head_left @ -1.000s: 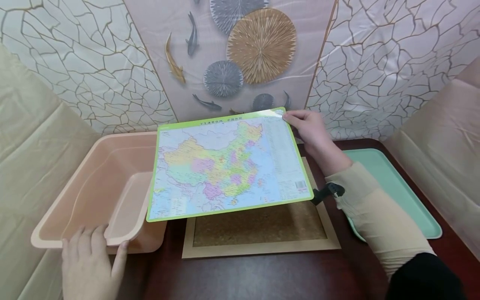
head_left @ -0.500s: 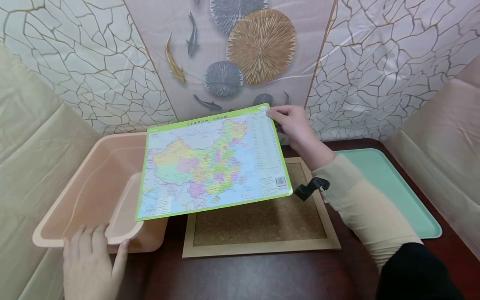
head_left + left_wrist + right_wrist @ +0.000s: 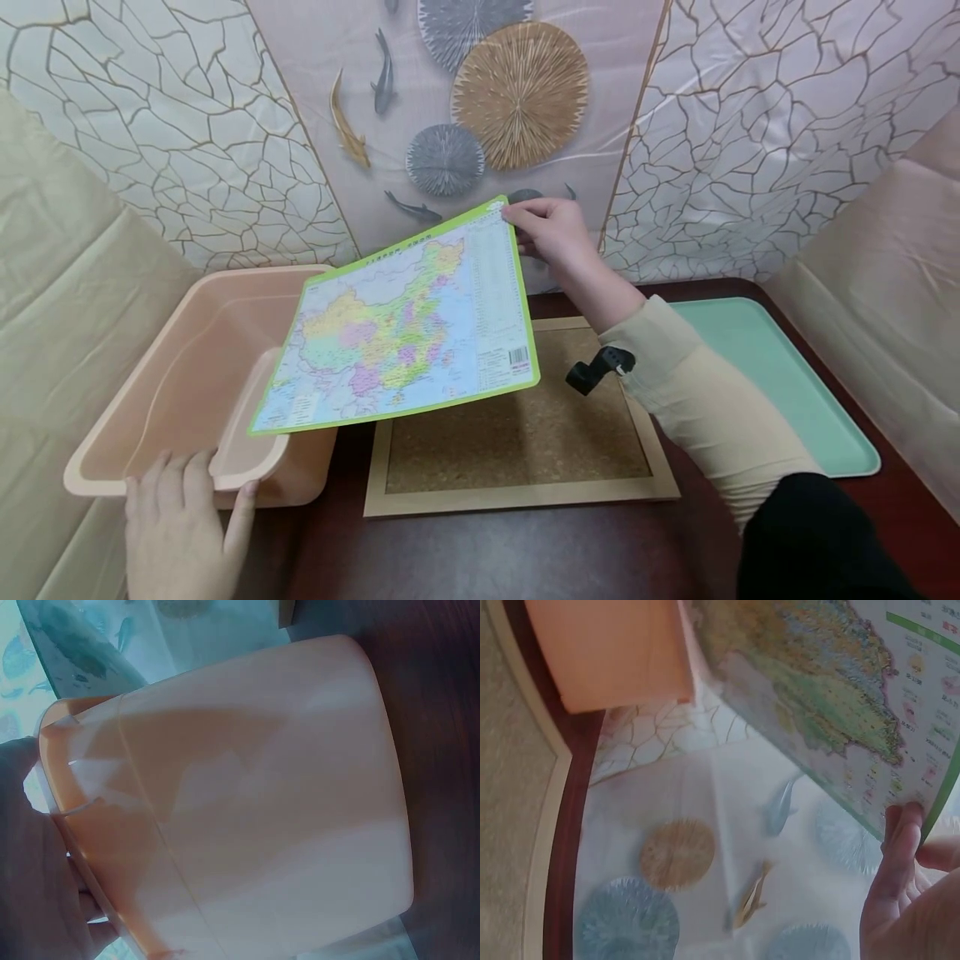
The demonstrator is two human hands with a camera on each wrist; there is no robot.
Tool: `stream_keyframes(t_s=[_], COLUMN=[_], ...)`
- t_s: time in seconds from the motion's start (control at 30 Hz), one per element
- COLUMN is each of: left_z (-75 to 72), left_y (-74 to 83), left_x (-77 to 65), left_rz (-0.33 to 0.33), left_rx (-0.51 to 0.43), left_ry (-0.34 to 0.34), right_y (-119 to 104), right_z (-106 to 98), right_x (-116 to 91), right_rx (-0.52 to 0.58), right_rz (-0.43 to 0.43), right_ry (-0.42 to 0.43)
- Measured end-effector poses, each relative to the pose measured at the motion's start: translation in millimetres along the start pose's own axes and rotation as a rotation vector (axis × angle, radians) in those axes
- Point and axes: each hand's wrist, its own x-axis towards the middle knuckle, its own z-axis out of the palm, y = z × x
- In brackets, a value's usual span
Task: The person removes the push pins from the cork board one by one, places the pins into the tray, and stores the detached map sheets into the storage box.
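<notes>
My right hand (image 3: 555, 233) pinches the upper right corner of a map sheet (image 3: 390, 333) with a green border. A coloured map of China fills the face seen in the head view. The sheet hangs tilted, its lower left corner over the right part of a peach plastic basin (image 3: 172, 367). In the right wrist view the back of the map sheet (image 3: 817, 682) shows another map, and the right hand's fingers (image 3: 900, 847) hold its corner. My left hand (image 3: 180, 525) grips the basin's near rim, fingers over it and thumb outside. Part of the basin is hidden behind the sheet.
A wood-framed cork board (image 3: 517, 450) lies on the dark red table (image 3: 480, 550), partly beneath the raised sheet. A mint green tray (image 3: 772, 383) lies at the right, partly behind my right forearm. Patterned cloth (image 3: 525, 92) hangs at the back.
My right hand has moved left, carrying the map sheet from over the cork board towards the basin. The sheet's right side has tilted up more. The left hand has stayed on the rim.
</notes>
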Motion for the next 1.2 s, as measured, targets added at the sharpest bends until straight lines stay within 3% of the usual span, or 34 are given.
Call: stream_keyframes(t_s=[0.23,0.5,0.67,0.87,1.2], left_z=[1.4,1.6,4.0,4.7,6.4], left_y=[-0.6,0.2,-1.0,-1.7,-3.0], left_x=[-0.3,-1.1,-1.4,-1.7,-2.4], left_rz=[0.008,-0.008,0.021,0.037,0.029], left_rx=[0.002,-0.001,-0.003,-0.002,-0.021], left_ry=[0.013,-0.002,0.044,0.070,0.058], right_y=[-11.3,-20.2,-23.8,-18.6,1.0], right_z=[20.0,44.4,60.5,82.9,113.6], right_x=[-0.6,-4.9,-5.4,-3.7,-10.9], right_rx=[0.114,0.123,0.124,0.149,0.118], right_rz=[0.023,0.051,0.070,0.089,0.093], right_ry=[-0.051,-0.100,-0.109,-0.114,-0.148])
